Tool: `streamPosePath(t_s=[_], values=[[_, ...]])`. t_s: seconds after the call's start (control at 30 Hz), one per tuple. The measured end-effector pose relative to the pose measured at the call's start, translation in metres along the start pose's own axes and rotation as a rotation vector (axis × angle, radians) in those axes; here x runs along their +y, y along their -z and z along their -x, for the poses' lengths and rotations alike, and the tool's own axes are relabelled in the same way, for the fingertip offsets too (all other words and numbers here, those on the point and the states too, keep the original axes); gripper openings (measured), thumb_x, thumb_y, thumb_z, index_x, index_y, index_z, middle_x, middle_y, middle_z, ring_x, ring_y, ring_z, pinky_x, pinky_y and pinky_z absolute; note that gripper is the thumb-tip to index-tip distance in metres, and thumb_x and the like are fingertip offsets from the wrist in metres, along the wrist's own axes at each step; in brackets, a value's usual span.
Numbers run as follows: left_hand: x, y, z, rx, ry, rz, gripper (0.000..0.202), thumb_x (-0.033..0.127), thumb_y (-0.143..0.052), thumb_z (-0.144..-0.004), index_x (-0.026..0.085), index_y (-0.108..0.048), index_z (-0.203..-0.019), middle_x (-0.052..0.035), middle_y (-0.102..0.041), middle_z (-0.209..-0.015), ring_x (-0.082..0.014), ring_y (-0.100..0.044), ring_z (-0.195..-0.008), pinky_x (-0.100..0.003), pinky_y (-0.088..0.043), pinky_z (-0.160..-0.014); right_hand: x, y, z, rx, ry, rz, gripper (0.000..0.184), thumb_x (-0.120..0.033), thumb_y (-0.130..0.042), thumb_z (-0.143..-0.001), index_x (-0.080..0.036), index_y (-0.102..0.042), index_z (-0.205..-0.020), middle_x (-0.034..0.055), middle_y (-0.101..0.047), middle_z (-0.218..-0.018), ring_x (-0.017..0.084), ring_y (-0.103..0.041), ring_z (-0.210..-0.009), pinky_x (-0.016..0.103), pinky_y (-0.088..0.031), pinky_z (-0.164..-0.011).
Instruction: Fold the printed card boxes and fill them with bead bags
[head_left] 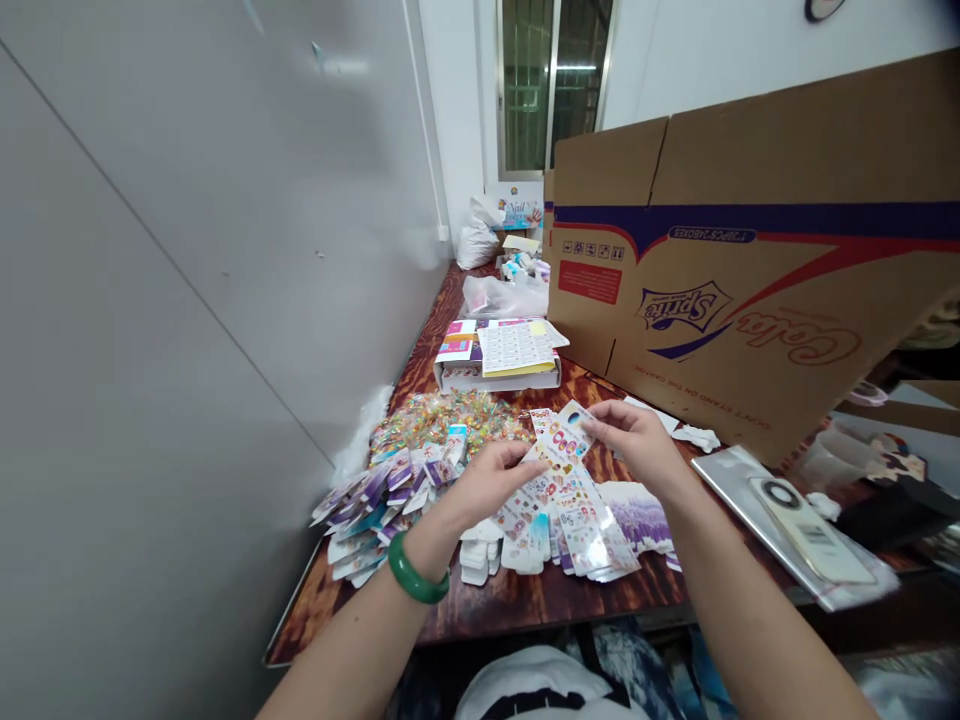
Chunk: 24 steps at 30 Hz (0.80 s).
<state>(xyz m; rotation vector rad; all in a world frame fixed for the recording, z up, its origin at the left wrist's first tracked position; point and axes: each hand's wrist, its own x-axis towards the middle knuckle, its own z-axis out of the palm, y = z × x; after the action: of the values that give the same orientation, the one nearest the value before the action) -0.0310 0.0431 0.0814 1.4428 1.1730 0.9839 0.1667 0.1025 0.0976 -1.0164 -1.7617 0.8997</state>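
Note:
A printed sticker sheet [564,440] with small coloured pictures is held over the table. My left hand [491,480], with a green bangle [417,570] on its wrist, pinches its lower left side. The fingers of my right hand [637,440] close on its upper right corner. Beneath my hands lie more sticker sheets [592,530], fanned out and overlapping. Beside them sit a purple printed stack of cards [637,515] and a small white stack [480,555]. Left of my left hand is a loose heap of purple and white cards [390,500].
Small clear packets with colourful contents [450,415] are piled behind the cards. Beyond them is a box with label sheets [517,350]. A large carton [735,270] stands at the right, near a phone [810,525] on a plastic-wrapped stack. A grey wall [187,300] borders the left side.

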Motion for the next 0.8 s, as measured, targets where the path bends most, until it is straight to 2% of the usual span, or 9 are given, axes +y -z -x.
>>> streamPosePath(t_s=[0.1, 0.2, 0.27, 0.33, 0.47, 0.5, 0.63, 0.7, 0.8], values=[[-0.008, 0.001, 0.0, 0.157, 0.041, 0.036, 0.031, 0.045, -0.063, -0.07, 0.014, -0.064, -0.075, -0.0011, -0.061, -0.065, -0.013, -0.053, -0.06, -0.023, -0.04, -0.053, 0.0, -0.02, 0.008, 0.182, 0.255, 0.301, 0.024, -0.03, -0.056, -0.079, -0.016, -0.061, -0.097, 0.0118, -0.064, -0.095, 0.025, -0.057, -0.089, 0.041, -0.044, -0.08], [-0.008, 0.0, 0.0, 0.218, 0.005, 0.064, 0.032, 0.045, -0.064, -0.07, 0.013, -0.065, -0.076, -0.0014, -0.06, -0.065, -0.014, -0.054, -0.063, -0.023, -0.041, -0.056, 0.0, -0.043, 0.022, 0.026, 0.462, 0.449, 0.034, -0.03, -0.06, -0.078, -0.017, -0.058, -0.109, 0.0125, -0.062, -0.107, 0.027, -0.053, -0.102, 0.043, -0.04, -0.088], [-0.006, -0.001, 0.002, 0.168, -0.018, 0.091, 0.031, 0.043, -0.062, -0.072, 0.013, -0.065, -0.075, -0.0017, -0.06, -0.065, -0.014, -0.054, -0.063, -0.024, -0.042, -0.059, 0.001, -0.056, 0.03, -0.067, 0.472, 0.439, 0.033, -0.027, -0.06, -0.078, -0.017, -0.058, -0.109, 0.0113, -0.063, -0.107, 0.026, -0.055, -0.1, 0.04, -0.041, -0.087], [-0.003, 0.001, 0.007, 0.14, -0.036, 0.073, 0.029, 0.041, -0.06, -0.075, 0.013, -0.065, -0.075, -0.0029, -0.061, -0.068, -0.0144, -0.055, -0.065, -0.026, -0.044, -0.062, 0.004, -0.062, 0.032, -0.091, 0.398, 0.362, 0.024, -0.022, -0.055, -0.08, -0.017, -0.061, -0.103, 0.0093, -0.065, -0.099, 0.023, -0.058, -0.092, 0.036, -0.043, -0.081], [-0.002, 0.013, 0.017, 0.32, -0.15, -0.219, 0.028, 0.032, -0.068, -0.069, 0.017, -0.064, -0.092, -0.0051, -0.062, -0.092, -0.0174, -0.056, -0.085, -0.029, -0.044, -0.077, 0.003, -0.062, 0.026, -0.116, 0.116, 0.135, 0.013, -0.023, -0.054, -0.079, -0.018, -0.064, -0.076, 0.0022, -0.064, -0.067, 0.016, -0.057, -0.064, 0.026, -0.042, -0.059], [-0.004, 0.017, 0.018, 0.309, -0.16, -0.283, 0.03, 0.031, -0.068, -0.069, 0.019, -0.063, -0.096, -0.0044, -0.062, -0.094, -0.0172, -0.055, -0.087, -0.028, -0.044, -0.078, 0.001, -0.061, 0.024, -0.146, 0.049, 0.068, 0.014, -0.026, -0.055, -0.078, -0.017, -0.064, -0.072, 0.0006, -0.062, -0.061, 0.015, -0.055, -0.058, 0.024, -0.04, -0.056], [-0.015, 0.026, 0.016, 0.056, -0.04, -0.296, 0.02, 0.034, -0.058, -0.078, 0.016, -0.063, -0.073, 0.0015, -0.056, -0.064, -0.0106, -0.051, -0.06, -0.022, -0.04, -0.056, 0.0, -0.062, 0.016, -0.17, -0.13, -0.205, 0.026, -0.04, -0.06, -0.075, -0.017, -0.058, -0.065, -0.0023, -0.054, -0.055, 0.012, -0.048, -0.051, 0.023, -0.036, -0.049], [-0.022, 0.023, 0.012, 0.076, 0.028, -0.228, 0.023, 0.035, -0.058, -0.077, 0.014, -0.059, -0.065, 0.0034, -0.051, -0.055, -0.0086, -0.046, -0.052, -0.021, -0.037, -0.049, 0.003, -0.067, 0.012, -0.146, -0.239, -0.332, 0.032, -0.046, -0.06, -0.074, -0.017, -0.055, -0.063, -0.0025, -0.052, -0.053, 0.011, -0.045, -0.049, 0.022, -0.034, -0.047], [-0.031, 0.015, 0.003, 0.203, 0.145, -0.042, 0.019, 0.032, -0.062, -0.071, 0.014, -0.057, -0.067, 0.0028, -0.053, -0.057, -0.0094, -0.051, -0.051, -0.021, -0.042, -0.049, 0.011, -0.078, 0.008, -0.275, -0.444, -0.533, 0.036, -0.049, -0.062, -0.071, -0.016, -0.054, -0.061, -0.002, -0.05, -0.051, 0.01, -0.043, -0.046, 0.022, -0.032, -0.044]])
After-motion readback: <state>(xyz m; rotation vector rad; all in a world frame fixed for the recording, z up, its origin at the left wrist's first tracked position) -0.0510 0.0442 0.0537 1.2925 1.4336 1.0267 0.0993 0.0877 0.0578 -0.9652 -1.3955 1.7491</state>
